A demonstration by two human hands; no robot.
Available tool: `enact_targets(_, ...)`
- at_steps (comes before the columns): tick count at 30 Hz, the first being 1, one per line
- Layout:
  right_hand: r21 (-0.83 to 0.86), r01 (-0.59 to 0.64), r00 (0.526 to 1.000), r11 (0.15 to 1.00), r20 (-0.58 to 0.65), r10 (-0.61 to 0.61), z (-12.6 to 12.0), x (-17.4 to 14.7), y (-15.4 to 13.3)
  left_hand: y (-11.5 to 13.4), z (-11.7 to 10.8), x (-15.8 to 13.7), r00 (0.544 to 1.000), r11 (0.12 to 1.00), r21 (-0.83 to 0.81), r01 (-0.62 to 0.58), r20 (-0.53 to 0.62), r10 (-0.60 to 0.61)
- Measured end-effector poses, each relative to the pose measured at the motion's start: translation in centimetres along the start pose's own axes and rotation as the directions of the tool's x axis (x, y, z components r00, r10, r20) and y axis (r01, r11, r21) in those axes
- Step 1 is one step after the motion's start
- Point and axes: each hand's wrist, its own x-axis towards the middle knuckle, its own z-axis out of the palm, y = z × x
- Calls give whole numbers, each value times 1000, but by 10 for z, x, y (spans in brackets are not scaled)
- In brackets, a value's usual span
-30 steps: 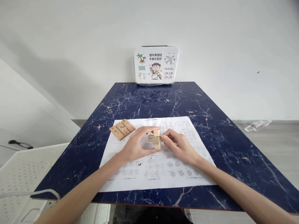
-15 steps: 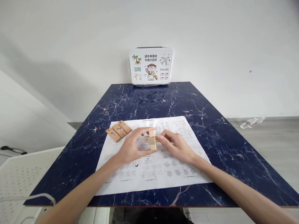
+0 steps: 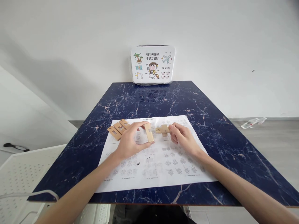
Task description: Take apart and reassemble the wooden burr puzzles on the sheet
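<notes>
Between thumb and fingers, my left hand [image 3: 130, 140] grips a flat wooden puzzle piece [image 3: 149, 133] by its two ends, standing on edge above the paper. My right hand [image 3: 183, 137] pinches the right end of some cross-shaped joined wooden pieces [image 3: 164, 129], which bear dark marks. A small gap separates the two held parts. Left of my left hand, several flat wooden pieces [image 3: 114, 133] with cut-out slots and printed numbers lie side by side on the printed sheet [image 3: 158, 174].
A white case [image 3: 153, 65] with cartoon prints stands at the far end of the blue marbled table [image 3: 154, 104], against the wall. A white perforated surface [image 3: 21, 174] with a cable [image 3: 42, 193] is at left. Clear plastic packaging [image 3: 253, 123] lies on the floor at right.
The wooden pieces that were together have come apart. My right hand has drawn the cross-shaped part to the right, while my left hand keeps the flat piece, now turned.
</notes>
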Motion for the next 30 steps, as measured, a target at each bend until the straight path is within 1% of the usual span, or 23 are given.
enact_targets(2, 34, -32, 999, 999, -12, 32, -1, 2, 1, -4, -1, 0, 999, 999, 28, 46, -21, -45)
enact_targets(6, 22, -64, 998, 998, -7, 64, -1, 2, 2, -15, 0, 0, 990, 980, 136, 142, -38, -139)
enact_targets(8, 13, -73, 997, 997, 8, 72, 0, 1, 3, -20, 1, -1, 990, 970, 200, 140, -16, -140)
enact_targets(10, 0, -81, 996, 997, 35, 81, 0, 0, 4, -25, 2, -2, 993, 960, 257, 108, 27, -119)
enact_targets(13, -30, -105, 991, 994, 78, 107, 2, -1, 5, -28, 2, -2, 991, 950, 303, 81, 78, -109)
enact_targets(17, -107, -110, 989, 988, 90, 120, 4, -2, 4, -20, 0, -2, 987, 961, 272, 57, 129, -95)
enact_targets(20, -138, -108, 988, 985, 93, 121, 7, -2, 1, -9, 2, -4, 983, 982, 190, -9, 182, -27)
enact_targets(23, -105, -131, 979, 986, 142, 145, 11, -3, -1, 1, 8, -7, 980, 992, 109, -65, 194, 43)
enact_targets(25, -66, -128, 963, 990, 229, 140, 14, -4, -2, 4, 12, -8, 976, 995, 61, -84, 206, 70)
enact_targets(27, -27, -118, 945, 993, 303, 121, 16, -5, -2, 4, 15, -9, 972, 992, 53, -110, 213, 97)
enact_targets(28, -11, -118, 942, 993, 315, 115, 16, -6, -2, 3, 15, -9, 970, 990, 67, -128, 214, 111)
enact_targets(30, 11, -128, 951, 992, 283, 120, 16, -6, -1, 0, 15, -8, 965, 981, 110, -159, 226, 131)
